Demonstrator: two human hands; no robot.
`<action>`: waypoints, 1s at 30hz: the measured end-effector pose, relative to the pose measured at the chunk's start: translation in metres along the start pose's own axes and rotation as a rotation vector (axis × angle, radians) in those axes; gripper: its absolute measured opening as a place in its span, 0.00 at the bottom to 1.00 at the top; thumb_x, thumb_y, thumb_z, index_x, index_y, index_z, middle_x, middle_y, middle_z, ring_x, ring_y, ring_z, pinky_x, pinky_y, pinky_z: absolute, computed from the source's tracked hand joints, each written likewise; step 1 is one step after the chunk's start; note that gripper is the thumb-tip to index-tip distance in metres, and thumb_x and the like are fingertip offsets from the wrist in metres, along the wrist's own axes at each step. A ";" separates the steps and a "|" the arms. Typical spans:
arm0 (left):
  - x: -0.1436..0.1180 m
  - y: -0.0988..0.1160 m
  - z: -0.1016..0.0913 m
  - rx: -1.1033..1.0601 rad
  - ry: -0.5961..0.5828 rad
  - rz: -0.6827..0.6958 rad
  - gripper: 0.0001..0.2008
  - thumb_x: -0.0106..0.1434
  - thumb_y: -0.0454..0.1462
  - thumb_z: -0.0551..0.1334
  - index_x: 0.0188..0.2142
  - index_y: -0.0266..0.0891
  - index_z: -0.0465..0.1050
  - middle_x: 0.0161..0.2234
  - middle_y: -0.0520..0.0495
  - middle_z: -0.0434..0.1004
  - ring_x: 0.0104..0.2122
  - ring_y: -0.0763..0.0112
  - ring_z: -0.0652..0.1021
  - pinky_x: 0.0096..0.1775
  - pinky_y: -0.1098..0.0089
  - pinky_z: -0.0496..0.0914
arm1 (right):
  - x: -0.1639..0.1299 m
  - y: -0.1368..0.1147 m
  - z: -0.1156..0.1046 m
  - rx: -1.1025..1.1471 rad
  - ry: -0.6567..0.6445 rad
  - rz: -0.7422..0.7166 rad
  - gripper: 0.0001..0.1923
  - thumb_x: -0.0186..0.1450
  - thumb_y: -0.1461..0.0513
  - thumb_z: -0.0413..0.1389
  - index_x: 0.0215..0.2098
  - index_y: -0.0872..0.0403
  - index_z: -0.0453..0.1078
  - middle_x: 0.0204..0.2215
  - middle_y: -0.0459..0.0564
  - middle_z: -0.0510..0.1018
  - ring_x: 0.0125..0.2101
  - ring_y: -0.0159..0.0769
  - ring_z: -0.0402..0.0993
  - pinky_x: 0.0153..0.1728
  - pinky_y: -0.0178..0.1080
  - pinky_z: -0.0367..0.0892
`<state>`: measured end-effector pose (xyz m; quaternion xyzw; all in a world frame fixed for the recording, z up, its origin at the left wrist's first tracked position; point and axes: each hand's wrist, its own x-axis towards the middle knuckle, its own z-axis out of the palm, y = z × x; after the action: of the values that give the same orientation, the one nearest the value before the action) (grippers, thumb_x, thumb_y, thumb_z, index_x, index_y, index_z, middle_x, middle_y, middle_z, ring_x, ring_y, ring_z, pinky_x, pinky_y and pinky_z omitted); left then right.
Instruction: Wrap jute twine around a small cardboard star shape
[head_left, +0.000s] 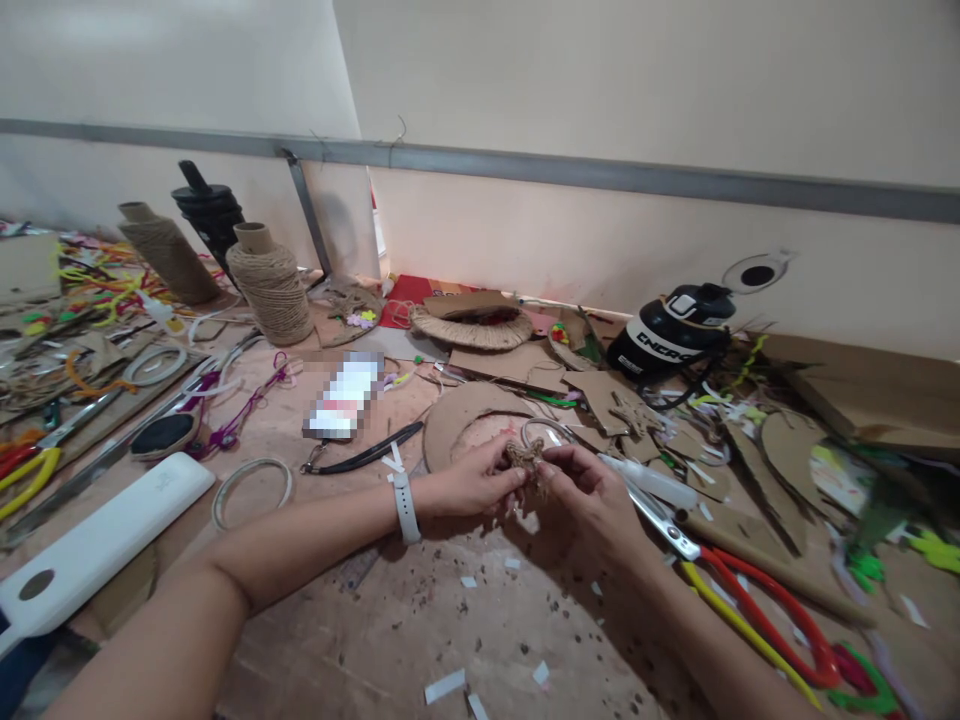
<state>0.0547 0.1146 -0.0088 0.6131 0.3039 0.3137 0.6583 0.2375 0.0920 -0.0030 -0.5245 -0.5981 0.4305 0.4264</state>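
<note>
Both hands meet over the messy desk [420, 620]. The left hand [472, 485] and the right hand [589, 490] pinch a small knot of brown string [525, 455] with their fingers, just above a cardboard ring [457, 415]. A black bottle [667, 340] lies on its side behind; I cannot tell what is in it.

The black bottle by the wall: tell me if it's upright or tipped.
Tipped: the black bottle lies on its side among cardboard scraps.

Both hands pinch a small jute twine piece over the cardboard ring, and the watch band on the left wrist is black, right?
Not quite. In the head view the watch band is white. The left hand and right hand do pinch the twine piece over the cardboard ring.
</note>
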 end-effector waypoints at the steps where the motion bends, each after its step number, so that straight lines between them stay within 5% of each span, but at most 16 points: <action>1: 0.000 -0.001 -0.001 -0.011 -0.031 -0.018 0.13 0.66 0.45 0.61 0.39 0.39 0.62 0.25 0.56 0.67 0.22 0.78 0.68 0.25 0.74 0.63 | 0.000 -0.001 0.000 0.010 0.010 0.000 0.22 0.57 0.43 0.63 0.33 0.52 0.71 0.29 0.48 0.76 0.29 0.38 0.71 0.30 0.38 0.69; 6: 0.000 -0.005 -0.001 -0.103 -0.172 -0.082 0.18 0.66 0.51 0.59 0.38 0.41 0.55 0.22 0.60 0.65 0.16 0.81 0.65 0.19 0.77 0.59 | 0.000 0.005 0.002 0.014 0.038 0.023 0.21 0.58 0.43 0.63 0.30 0.52 0.70 0.25 0.45 0.73 0.25 0.34 0.68 0.26 0.37 0.65; 14: -0.003 0.000 0.000 -0.057 -0.147 -0.052 0.15 0.67 0.47 0.59 0.37 0.41 0.56 0.22 0.60 0.64 0.18 0.80 0.66 0.21 0.76 0.63 | -0.006 0.011 0.004 -0.204 0.085 -0.070 0.17 0.63 0.47 0.59 0.32 0.52 0.70 0.24 0.46 0.74 0.24 0.34 0.66 0.26 0.36 0.62; 22: -0.003 -0.002 -0.005 -0.065 -0.184 -0.178 0.16 0.69 0.51 0.53 0.42 0.41 0.56 0.25 0.55 0.71 0.17 0.76 0.71 0.19 0.76 0.62 | -0.005 0.013 0.003 -0.158 0.065 -0.089 0.16 0.65 0.47 0.57 0.34 0.51 0.71 0.26 0.47 0.75 0.26 0.36 0.70 0.27 0.37 0.66; 30: -0.002 -0.004 -0.003 0.054 -0.113 -0.112 0.18 0.69 0.53 0.52 0.37 0.41 0.57 0.21 0.56 0.69 0.15 0.77 0.69 0.17 0.77 0.59 | -0.008 0.010 0.006 -0.209 0.063 -0.141 0.15 0.65 0.49 0.57 0.33 0.52 0.73 0.26 0.47 0.75 0.25 0.35 0.69 0.27 0.37 0.64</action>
<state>0.0514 0.1145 -0.0131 0.6293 0.3084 0.2332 0.6742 0.2350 0.0847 -0.0150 -0.5358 -0.6614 0.3181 0.4174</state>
